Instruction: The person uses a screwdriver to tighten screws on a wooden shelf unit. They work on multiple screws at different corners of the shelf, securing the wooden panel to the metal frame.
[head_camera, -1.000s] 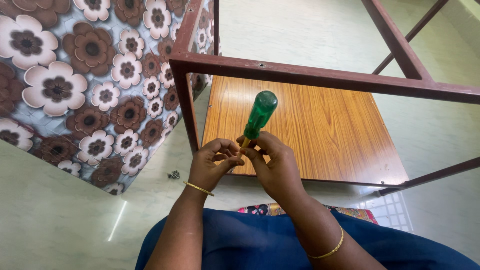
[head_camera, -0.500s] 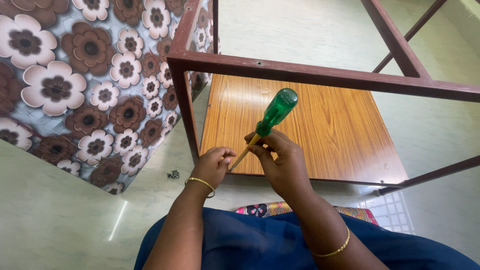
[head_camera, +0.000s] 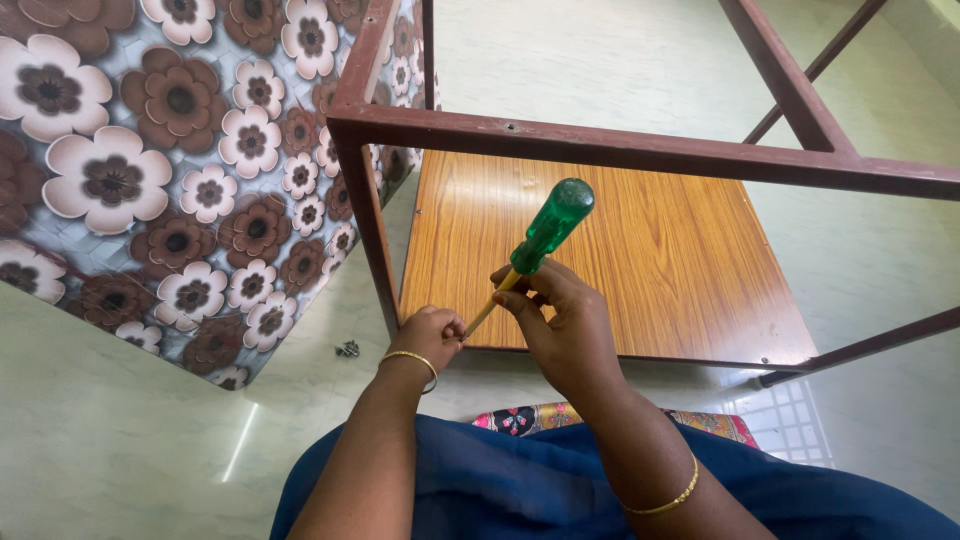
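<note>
Green-handled screwdriver (head_camera: 545, 232) is tilted, handle up and to the right, its yellowish shaft running down-left toward the left hand (head_camera: 430, 335). Right hand (head_camera: 560, 320) grips the screwdriver where handle meets shaft, fingers curled around it. Left hand is closed into a loose fist at the tip of the shaft; whether it pinches a small part there cannot be told. Both wrists carry gold bangles. Both hands sit just above the near edge of a wooden board (head_camera: 620, 260), which lies flat on the pale floor (head_camera: 120, 450). A dark red metal frame (head_camera: 620, 150) stands over the board, one upright post just left of the left hand. A small metal fastener (head_camera: 348, 349) lies on the floor near that post, apart from the hands. A flower-patterned panel (head_camera: 160, 170), brown and cream, fills the upper left. Blue cloth (head_camera: 500, 490) covers the person's lap at the bottom.
</note>
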